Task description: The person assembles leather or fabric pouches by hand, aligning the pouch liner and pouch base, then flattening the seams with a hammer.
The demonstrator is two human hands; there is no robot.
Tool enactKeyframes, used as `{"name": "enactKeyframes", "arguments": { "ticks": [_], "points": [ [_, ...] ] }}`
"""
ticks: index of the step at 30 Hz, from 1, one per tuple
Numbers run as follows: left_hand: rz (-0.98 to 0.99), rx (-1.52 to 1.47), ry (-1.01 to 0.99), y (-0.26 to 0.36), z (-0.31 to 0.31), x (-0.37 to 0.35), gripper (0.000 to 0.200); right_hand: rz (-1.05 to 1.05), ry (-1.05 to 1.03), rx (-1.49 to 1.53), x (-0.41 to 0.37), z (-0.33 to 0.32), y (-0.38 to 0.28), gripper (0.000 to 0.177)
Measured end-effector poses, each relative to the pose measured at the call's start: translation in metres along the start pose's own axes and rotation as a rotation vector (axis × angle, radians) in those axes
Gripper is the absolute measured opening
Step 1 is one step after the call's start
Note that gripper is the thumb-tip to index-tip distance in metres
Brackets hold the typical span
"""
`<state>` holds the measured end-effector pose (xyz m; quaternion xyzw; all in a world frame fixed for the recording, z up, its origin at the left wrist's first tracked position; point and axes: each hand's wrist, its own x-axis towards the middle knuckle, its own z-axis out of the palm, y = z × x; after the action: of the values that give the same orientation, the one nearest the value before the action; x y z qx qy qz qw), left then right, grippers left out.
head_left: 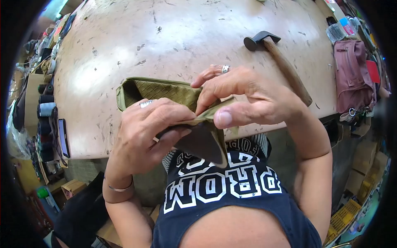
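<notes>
An olive-green bag piece (165,91) with a woven pattern and a dark lining is held near the table's front edge. My left hand (151,128) pinches its folded edge, the fingers closed over the material. On the same edge, just to the right, my right hand (248,97) grips with thumb and fingers. A dark grey flap (202,146) of the piece hangs down below both hands. Part of the bag piece is hidden behind my fingers.
A hammer (285,66) with a wooden handle lies on the table (198,41) to the right. A pink leather bag (351,74) and a plastic bottle (336,32) stand at the right edge. Thread spools (46,109) and a phone (63,137) are at the left edge.
</notes>
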<state>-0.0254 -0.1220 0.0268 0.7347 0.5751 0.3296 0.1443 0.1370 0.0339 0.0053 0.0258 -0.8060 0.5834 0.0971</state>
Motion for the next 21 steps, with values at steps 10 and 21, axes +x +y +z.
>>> {"name": "enactKeyframes", "arguments": {
  "ticks": [10, 21],
  "points": [
    [0.089, 0.113, 0.057, 0.003, 0.004, 0.011, 0.020, 0.128, 0.027, 0.081, -0.006, -0.004, -0.011, 0.021],
    [0.395, 0.465, 0.172, -0.005, 0.011, 0.000, 0.019, 0.115, 0.035, -0.074, -0.001, 0.000, -0.015, 0.017]
  ]
}}
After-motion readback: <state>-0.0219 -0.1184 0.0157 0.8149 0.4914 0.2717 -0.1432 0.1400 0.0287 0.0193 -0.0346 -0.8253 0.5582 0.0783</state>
